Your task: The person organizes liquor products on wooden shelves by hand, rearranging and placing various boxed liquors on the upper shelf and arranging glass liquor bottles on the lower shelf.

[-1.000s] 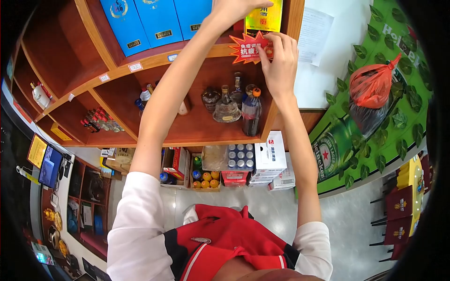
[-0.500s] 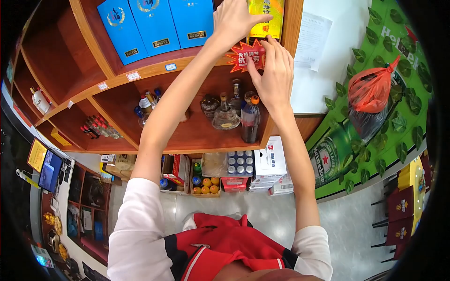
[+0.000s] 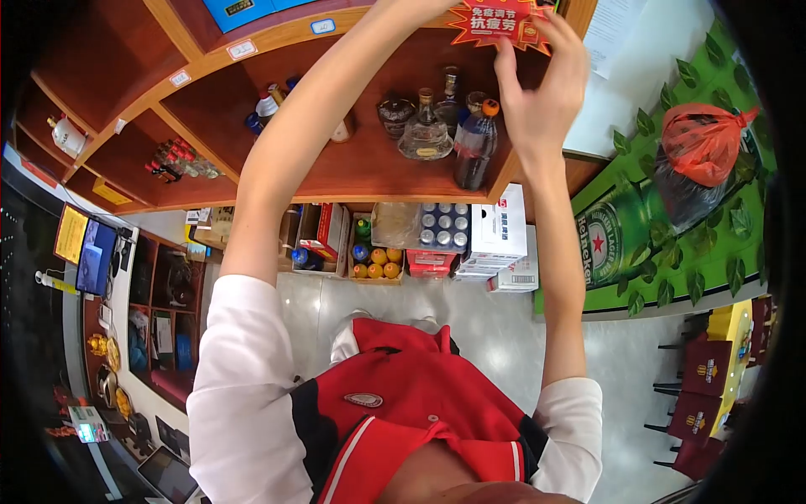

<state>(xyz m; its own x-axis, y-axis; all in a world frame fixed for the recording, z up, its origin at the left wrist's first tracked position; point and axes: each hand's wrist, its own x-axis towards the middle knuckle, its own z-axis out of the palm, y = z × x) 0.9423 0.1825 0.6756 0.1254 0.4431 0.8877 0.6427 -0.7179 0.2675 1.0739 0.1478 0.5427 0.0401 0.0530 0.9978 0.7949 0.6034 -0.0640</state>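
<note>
A red star-shaped sign (image 3: pixel 491 23) with a yellow edge and white characters is at the front edge of the upper shelf, at the top of the view. My right hand (image 3: pixel 546 97) is at its lower right side, with the thumb against the bottom edge and the fingertips at the right part. My left hand (image 3: pixel 424 5) reaches up just left of the sign; its fingers are cut off by the frame's top edge. Below, on the wooden shelf, stand a dark bottle with an orange cap (image 3: pixel 476 144) and a clear decanter (image 3: pixel 426 134).
Blue boxes (image 3: pixel 239 10) stand on the upper shelf at left. Beneath the shelves are a box of orange-capped bottles (image 3: pixel 377 267), a pack of cans (image 3: pixel 443 227) and a white carton (image 3: pixel 499 227). A red bag (image 3: pixel 701 143) hangs at right before a green panel (image 3: pixel 613 239).
The view has shifted, so the shelves sit higher in it and the yellow box is out of sight. My left hand has mostly left the frame. My right hand remains at the sign.
</note>
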